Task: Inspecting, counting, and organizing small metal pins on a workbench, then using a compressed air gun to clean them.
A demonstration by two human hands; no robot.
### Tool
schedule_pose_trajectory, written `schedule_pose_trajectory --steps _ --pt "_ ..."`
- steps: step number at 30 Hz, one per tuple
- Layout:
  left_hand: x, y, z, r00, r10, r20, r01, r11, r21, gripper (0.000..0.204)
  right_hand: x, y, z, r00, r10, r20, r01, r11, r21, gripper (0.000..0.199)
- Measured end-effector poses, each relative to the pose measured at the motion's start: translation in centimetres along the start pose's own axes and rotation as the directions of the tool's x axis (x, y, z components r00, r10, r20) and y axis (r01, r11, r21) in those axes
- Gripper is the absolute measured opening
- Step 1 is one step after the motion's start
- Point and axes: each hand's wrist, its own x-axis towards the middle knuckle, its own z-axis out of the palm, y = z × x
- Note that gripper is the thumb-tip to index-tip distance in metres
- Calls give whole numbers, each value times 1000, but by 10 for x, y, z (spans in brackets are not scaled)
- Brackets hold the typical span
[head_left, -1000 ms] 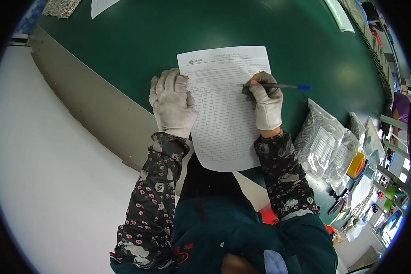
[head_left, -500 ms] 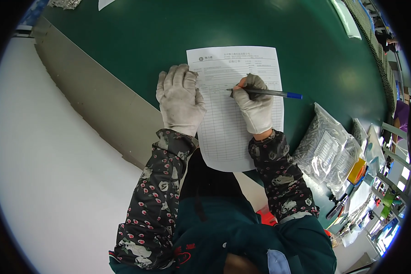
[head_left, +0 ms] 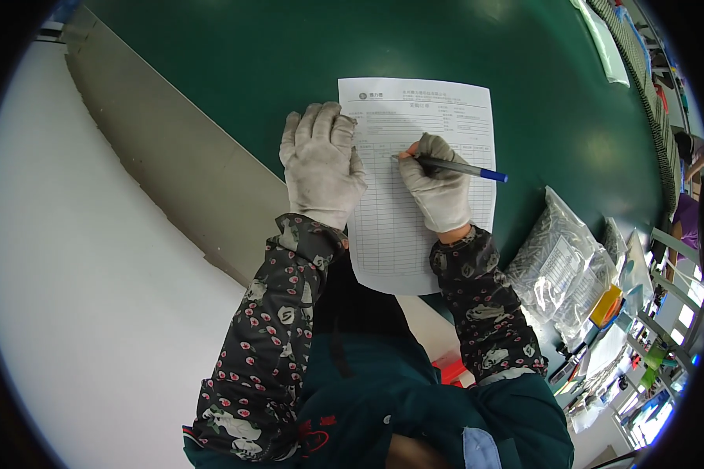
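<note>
We see the printed sheet (head_left: 395,250) lying approx. mid-view on the green table (head_left: 250,55), its 6 o'clock end overhanging the edge. We'd judge it v. light, limp, easily creased or torn, & apt to slide; best held flat nr its 9 o'clock margin, or lifted by the 12 o'clock corners. The gloved left grip (head_left: 321,168) rests palm down, fingers extended, across that 9 o'clock margin, holding nothing. The gloved right grip (head_left: 440,187) pinches a slim pen (head_left: 461,167), blue end toward 3–4 o'clock; prob. light, stiff, a bit slick thru cloth, best taken low nr the tip. Can't tell if the tip touches paper. Re print: small round dark logo at 11 o'clock, heading lines at 12, ruled grid below; grid entries too faint for us. At 4 o'clock, a clear bag (head_left: 551,242) has a white printed label (head_left: 557,262), too small to read.
</note>
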Motion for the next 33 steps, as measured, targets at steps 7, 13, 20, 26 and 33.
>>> schedule_pose_trajectory --steps 7,13,20,26,33 --pt "1 -1 0 1000 2 -21 -2 1000 -13 34 1 6 -2 995 -37 97 41 998 -48 17" --pt "-1 -1 4 1000 0 -27 0 1000 0 33 1 7 -3 996 -25 83 33 994 -101 16" --pt "0 -1 -1 1000 -2 -23 2 1000 -1 33 3 2 0 996 -64 68 68 996 -61 15" --pt "1 -2 1 1000 4 -16 -4 1000 -5 32 3 -6 -7 989 105 -103 -100 994 49 11" --pt "1 -4 -1 1000 5 -7 -5 1000 0 31 1 -10 -19 945 232 -229 -189 962 196 9"
